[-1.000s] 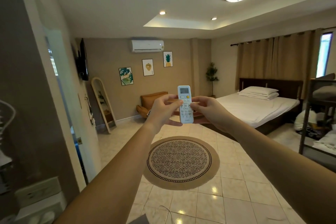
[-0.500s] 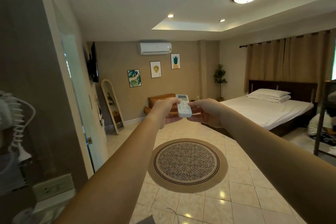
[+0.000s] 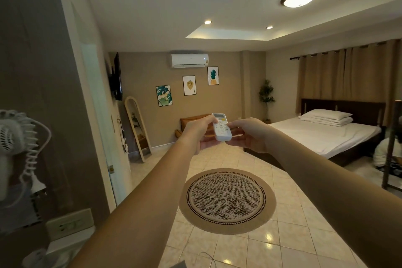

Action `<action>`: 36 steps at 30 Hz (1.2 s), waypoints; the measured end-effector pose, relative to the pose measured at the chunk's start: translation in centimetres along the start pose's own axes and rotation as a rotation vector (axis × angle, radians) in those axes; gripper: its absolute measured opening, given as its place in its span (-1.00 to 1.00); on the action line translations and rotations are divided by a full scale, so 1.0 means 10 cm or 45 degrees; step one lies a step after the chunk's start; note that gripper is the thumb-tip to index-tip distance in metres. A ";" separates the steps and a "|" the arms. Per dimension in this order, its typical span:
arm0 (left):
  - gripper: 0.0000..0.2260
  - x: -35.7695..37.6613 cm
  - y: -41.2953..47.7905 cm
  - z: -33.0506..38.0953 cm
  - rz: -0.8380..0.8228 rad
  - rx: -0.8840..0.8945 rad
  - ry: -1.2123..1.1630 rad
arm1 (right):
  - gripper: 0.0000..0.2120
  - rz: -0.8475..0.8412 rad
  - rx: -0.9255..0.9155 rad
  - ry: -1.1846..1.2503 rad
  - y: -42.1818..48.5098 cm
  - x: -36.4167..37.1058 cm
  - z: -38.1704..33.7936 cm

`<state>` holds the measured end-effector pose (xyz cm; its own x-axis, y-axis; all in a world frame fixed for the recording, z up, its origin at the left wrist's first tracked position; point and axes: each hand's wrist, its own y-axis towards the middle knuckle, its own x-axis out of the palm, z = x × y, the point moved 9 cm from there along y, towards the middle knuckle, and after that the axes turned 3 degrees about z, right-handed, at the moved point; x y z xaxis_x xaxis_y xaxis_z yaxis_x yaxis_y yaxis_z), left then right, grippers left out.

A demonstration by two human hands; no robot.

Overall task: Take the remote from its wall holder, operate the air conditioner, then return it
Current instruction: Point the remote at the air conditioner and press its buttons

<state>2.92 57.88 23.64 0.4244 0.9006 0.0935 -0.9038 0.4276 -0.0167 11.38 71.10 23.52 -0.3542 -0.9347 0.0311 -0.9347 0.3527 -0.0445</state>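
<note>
A white remote [image 3: 221, 127] with a small screen is held out in front of me at arm's length, tilted flat with its top end toward the far wall. My left hand [image 3: 199, 134] grips it from the left and underneath. My right hand [image 3: 250, 134] holds its right side, with the thumb on the buttons. The white air conditioner [image 3: 189, 60] hangs high on the far wall, and a small light shows at its right end. No wall holder for the remote is visible.
A round patterned rug [image 3: 226, 200] lies on the tiled floor below my hands. A bed [image 3: 322, 135] stands at the right, a leaning mirror [image 3: 138, 128] and a wall TV [image 3: 117, 77] at the left. A white hair dryer [image 3: 13, 135] with coiled cord hangs near left.
The remote has tipped from upright, face toward me, to lying flat and pointing at the far wall. A small light now shows on the air conditioner.
</note>
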 end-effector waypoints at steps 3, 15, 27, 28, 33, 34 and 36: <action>-0.75 -0.02 -0.01 0.01 0.012 0.002 -0.018 | -0.75 -0.007 -0.010 -0.008 0.02 0.01 0.00; -0.70 -0.07 -0.02 -0.02 0.002 -0.012 -0.060 | -0.73 -0.030 -0.037 0.008 0.01 0.08 -0.02; -0.76 -0.09 -0.10 0.05 -0.013 0.011 -0.051 | -0.77 -0.021 -0.070 -0.017 -0.01 0.11 -0.04; -0.77 -0.09 -0.11 0.05 -0.013 0.010 -0.049 | -0.77 -0.018 -0.071 -0.012 -0.01 0.11 -0.05; -0.79 -0.11 -0.12 0.07 0.005 -0.005 -0.029 | -0.79 -0.024 -0.076 0.013 -0.02 0.13 -0.07; -0.77 -0.12 -0.11 0.07 0.009 -0.004 -0.026 | -0.80 -0.024 -0.075 0.013 -0.02 0.13 -0.07; -0.76 -0.12 -0.10 0.07 0.016 -0.005 -0.020 | -0.80 -0.020 -0.076 0.011 -0.01 0.13 -0.07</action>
<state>3.25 56.30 24.22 0.4119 0.9047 0.1091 -0.9089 0.4165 -0.0221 11.01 69.86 24.31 -0.3392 -0.9399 0.0400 -0.9403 0.3400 0.0160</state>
